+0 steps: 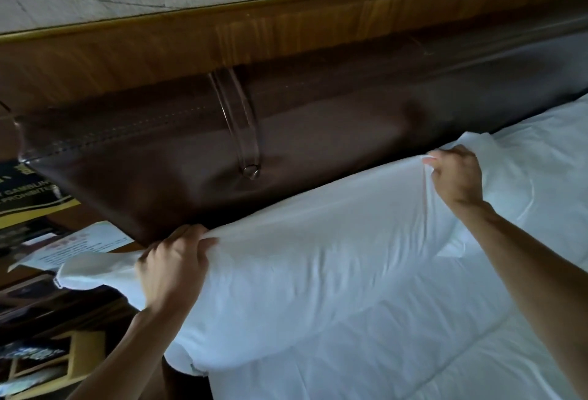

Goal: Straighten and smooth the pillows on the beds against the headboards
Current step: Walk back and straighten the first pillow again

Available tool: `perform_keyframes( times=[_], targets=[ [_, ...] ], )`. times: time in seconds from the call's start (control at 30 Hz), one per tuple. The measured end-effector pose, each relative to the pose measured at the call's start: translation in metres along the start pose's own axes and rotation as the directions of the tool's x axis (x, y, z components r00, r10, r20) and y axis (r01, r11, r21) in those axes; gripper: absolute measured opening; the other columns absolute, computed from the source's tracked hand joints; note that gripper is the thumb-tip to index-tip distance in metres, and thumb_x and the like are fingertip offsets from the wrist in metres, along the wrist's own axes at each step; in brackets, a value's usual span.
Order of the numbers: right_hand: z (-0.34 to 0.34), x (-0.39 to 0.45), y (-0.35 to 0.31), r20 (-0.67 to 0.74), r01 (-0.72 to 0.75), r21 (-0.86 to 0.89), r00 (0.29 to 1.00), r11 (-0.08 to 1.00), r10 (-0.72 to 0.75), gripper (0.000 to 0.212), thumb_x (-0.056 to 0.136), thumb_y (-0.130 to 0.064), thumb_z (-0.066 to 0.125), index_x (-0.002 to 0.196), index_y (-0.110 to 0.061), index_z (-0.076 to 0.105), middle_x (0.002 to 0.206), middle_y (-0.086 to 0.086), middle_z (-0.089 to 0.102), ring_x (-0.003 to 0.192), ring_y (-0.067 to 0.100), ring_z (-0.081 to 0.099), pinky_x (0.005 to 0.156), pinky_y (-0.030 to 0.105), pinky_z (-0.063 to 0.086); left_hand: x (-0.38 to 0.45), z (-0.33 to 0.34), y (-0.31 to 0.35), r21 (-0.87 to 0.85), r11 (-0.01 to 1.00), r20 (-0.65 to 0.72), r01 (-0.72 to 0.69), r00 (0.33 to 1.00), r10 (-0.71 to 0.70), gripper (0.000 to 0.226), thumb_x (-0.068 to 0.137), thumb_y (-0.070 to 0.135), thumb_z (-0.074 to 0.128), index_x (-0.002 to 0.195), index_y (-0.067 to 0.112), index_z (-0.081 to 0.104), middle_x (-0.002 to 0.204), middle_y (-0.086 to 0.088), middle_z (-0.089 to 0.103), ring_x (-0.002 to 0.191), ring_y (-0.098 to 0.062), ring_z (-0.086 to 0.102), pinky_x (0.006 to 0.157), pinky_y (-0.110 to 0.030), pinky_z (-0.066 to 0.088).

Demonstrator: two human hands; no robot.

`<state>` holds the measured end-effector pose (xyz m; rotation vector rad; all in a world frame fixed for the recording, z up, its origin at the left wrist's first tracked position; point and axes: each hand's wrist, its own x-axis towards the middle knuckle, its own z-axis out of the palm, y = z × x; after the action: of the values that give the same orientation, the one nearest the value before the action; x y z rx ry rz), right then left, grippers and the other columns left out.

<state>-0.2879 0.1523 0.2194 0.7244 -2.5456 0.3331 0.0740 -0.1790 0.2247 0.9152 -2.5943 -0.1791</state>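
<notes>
A white pillow (305, 259) lies along the top of the bed, close to the brown padded headboard (178, 157). My left hand (173, 269) grips the pillow's upper left corner, fingers curled over the cloth. My right hand (456, 178) pinches the upper right corner and lifts the cloth there. A second white pillow (541, 157) lies further right, partly behind my right arm. The pillowcase's loose end hangs past the bed's left edge.
A white quilted duvet (413, 355) covers the bed below the pillow. A wooden rail (286, 30) tops the headboard under a map-print wall. At the left stands a bedside table (47, 364) with a paper sheet (76, 247) and a dark sign.
</notes>
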Motion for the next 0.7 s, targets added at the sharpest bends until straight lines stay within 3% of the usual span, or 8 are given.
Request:
perform_keyframes(
  times=[0.1, 0.23, 0.27, 0.33, 0.4, 0.47, 0.57, 0.7],
  targets=[
    [0.012, 0.001, 0.0, 0.019, -0.086, 0.009, 0.996, 0.996, 0.086, 0.014, 0.085, 0.0, 0.064, 0.092, 0.001, 0.076, 0.068, 0.028, 0.067, 0.069, 0.044, 0.059, 0.063, 0.041, 0.049, -0.001, 0.01, -0.002, -0.011, 1.0, 0.03, 0.008, 1.0, -0.008, 0.012, 0.081, 0.022, 0.081, 0.085, 0.014, 0.073, 0.079, -0.008, 0.074, 0.06, -0.04, 0.068, 0.056, -0.038, 0.048],
    [0.033, -0.018, -0.003, 0.134, -0.114, 0.075, 0.986, 0.991, 0.104, 0.039, 0.09, -0.024, 0.044, 0.091, 0.001, 0.074, 0.074, 0.029, 0.069, 0.074, 0.046, 0.061, 0.071, 0.048, 0.053, -0.006, 0.018, -0.009, 0.02, 1.0, 0.109, -0.004, 0.994, 0.002, 0.008, 0.086, 0.024, 0.076, 0.09, 0.018, 0.073, 0.082, -0.007, 0.074, 0.066, -0.039, 0.069, 0.059, -0.04, 0.052],
    [0.035, -0.021, -0.008, 0.114, -0.104, 0.067, 0.989, 0.992, 0.096, 0.042, 0.092, -0.026, 0.04, 0.094, 0.0, 0.072, 0.083, 0.028, 0.072, 0.079, 0.046, 0.063, 0.076, 0.049, 0.054, -0.008, 0.018, -0.009, 0.024, 0.999, 0.088, -0.032, 0.996, 0.03, 0.008, 0.09, 0.018, 0.071, 0.097, 0.017, 0.073, 0.087, -0.008, 0.075, 0.071, -0.039, 0.07, 0.063, -0.042, 0.054],
    [0.033, -0.03, -0.022, 0.029, -0.095, 0.075, 0.995, 0.993, 0.094, 0.035, 0.094, -0.02, 0.044, 0.113, -0.003, 0.067, 0.118, 0.022, 0.071, 0.105, 0.042, 0.064, 0.095, 0.05, 0.049, -0.016, 0.017, -0.005, 0.038, 0.995, 0.04, -0.093, 0.995, 0.092, 0.035, 0.086, 0.005, 0.052, 0.116, 0.014, 0.07, 0.102, -0.01, 0.074, 0.089, -0.037, 0.069, 0.077, -0.046, 0.054],
    [0.024, -0.051, -0.049, -0.081, -0.056, 0.142, 0.994, 0.988, 0.068, 0.032, 0.095, -0.013, 0.052, 0.125, -0.006, 0.062, 0.14, 0.014, 0.06, 0.122, 0.035, 0.057, 0.102, 0.048, 0.042, -0.029, 0.016, 0.009, 0.033, 0.989, -0.007, -0.144, 0.99, 0.144, 0.056, 0.08, 0.005, 0.045, 0.133, 0.017, 0.061, 0.123, -0.011, 0.065, 0.11, -0.034, 0.062, 0.096, -0.05, 0.046],
    [0.018, -0.081, -0.089, -0.139, 0.009, 0.228, 0.99, 0.974, 0.023, 0.032, 0.097, -0.014, 0.053, 0.127, -0.007, 0.062, 0.143, 0.01, 0.058, 0.123, 0.033, 0.057, 0.1, 0.048, 0.041, -0.042, 0.025, 0.031, 0.009, 0.972, -0.025, -0.233, 0.972, 0.233, 0.053, 0.09, 0.01, 0.052, 0.142, 0.022, 0.055, 0.14, -0.012, 0.058, 0.127, -0.032, 0.055, 0.108, -0.051, 0.04],
    [0.03, -0.124, -0.145, -0.052, 0.055, 0.32, 0.998, 0.946, -0.04, 0.035, 0.102, -0.022, 0.048, 0.132, -0.011, 0.061, 0.147, 0.005, 0.055, 0.13, 0.029, 0.056, 0.107, 0.055, 0.038, -0.055, 0.054, 0.063, -0.019, 0.902, 0.054, -0.431, 0.901, 0.431, 0.053, 0.097, 0.023, 0.053, 0.149, 0.031, 0.045, 0.157, -0.006, 0.044, 0.146, -0.025, 0.04, 0.116, -0.055, 0.032],
    [0.061, -0.139, -0.153, 0.006, 0.052, 0.255, 0.998, 0.965, -0.056, 0.044, 0.106, -0.032, 0.033, 0.142, -0.019, 0.055, 0.156, 0.0, 0.047, 0.145, 0.016, 0.043, 0.118, 0.056, 0.028, -0.051, 0.086, 0.054, 0.052, 0.886, 0.081, -0.462, 0.886, 0.457, 0.054, 0.101, 0.031, 0.048, 0.154, 0.034, 0.037, 0.163, 0.0, 0.032, 0.151, -0.021, 0.03, 0.119, -0.055, 0.029]
  ],
)
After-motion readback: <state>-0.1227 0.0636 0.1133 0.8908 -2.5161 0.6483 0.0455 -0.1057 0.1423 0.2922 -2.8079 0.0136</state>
